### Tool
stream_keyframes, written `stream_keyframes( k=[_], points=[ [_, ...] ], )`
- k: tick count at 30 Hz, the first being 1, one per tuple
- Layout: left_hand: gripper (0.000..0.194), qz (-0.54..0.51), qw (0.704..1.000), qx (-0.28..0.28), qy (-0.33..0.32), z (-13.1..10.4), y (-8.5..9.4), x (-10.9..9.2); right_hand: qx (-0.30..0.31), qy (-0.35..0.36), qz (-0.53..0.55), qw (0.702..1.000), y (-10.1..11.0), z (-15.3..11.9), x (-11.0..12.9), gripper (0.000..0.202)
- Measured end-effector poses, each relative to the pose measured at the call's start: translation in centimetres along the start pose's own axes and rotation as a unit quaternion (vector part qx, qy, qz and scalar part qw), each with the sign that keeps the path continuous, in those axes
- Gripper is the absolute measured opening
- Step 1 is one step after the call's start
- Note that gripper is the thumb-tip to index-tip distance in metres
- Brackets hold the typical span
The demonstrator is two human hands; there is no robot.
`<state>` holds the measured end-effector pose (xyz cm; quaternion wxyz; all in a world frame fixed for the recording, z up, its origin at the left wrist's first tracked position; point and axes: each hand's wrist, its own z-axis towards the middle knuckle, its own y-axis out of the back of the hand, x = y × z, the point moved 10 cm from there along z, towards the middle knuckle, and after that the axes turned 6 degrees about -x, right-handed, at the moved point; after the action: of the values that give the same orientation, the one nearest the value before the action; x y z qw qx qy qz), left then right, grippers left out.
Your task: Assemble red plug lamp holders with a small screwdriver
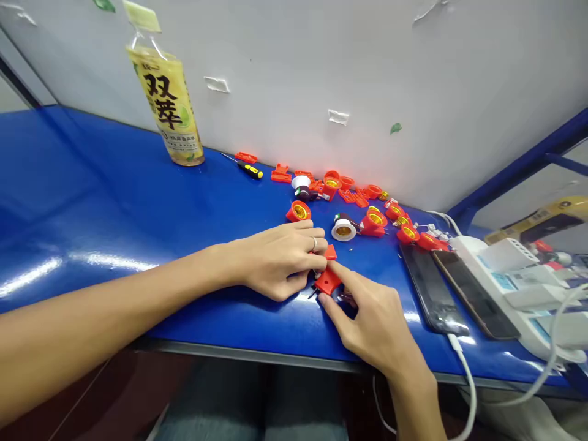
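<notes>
Near the table's front edge, my right hand [374, 315] grips a red plastic plug piece [327, 282] between thumb and forefinger. Dark prongs stick out at its lower left. My left hand [287, 260], a ring on one finger, is curled with its fingertips against the left side of that piece; whatever they pinch is hidden. Another red part [329, 252] shows just beyond the left fingertips. Something dark and shiny [346, 296] lies partly hidden under my right fingers. Just beyond my hands are a red lamp socket [299, 211] and a white-rimmed socket [343, 229].
Several red sockets and loose parts [374, 222] lie along the wall. A screwdriver [249, 169] and a drink bottle [168, 104] stand or lie at back left. On the right are two phones [432, 291] [475, 294], a white power strip [496, 275] and a white cable [467, 373].
</notes>
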<state>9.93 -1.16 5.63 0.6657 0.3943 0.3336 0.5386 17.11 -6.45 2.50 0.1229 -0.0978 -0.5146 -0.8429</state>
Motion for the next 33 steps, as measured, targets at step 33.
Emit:
stream_keyframes(
  k=[33],
  points=[
    [0.033, 0.072, 0.992, -0.076, 0.07, 0.5, -0.4, -0.8, -0.305, -0.166, 0.141, 0.927, 5.4, -1.0, -2.4, 0.028]
  ],
)
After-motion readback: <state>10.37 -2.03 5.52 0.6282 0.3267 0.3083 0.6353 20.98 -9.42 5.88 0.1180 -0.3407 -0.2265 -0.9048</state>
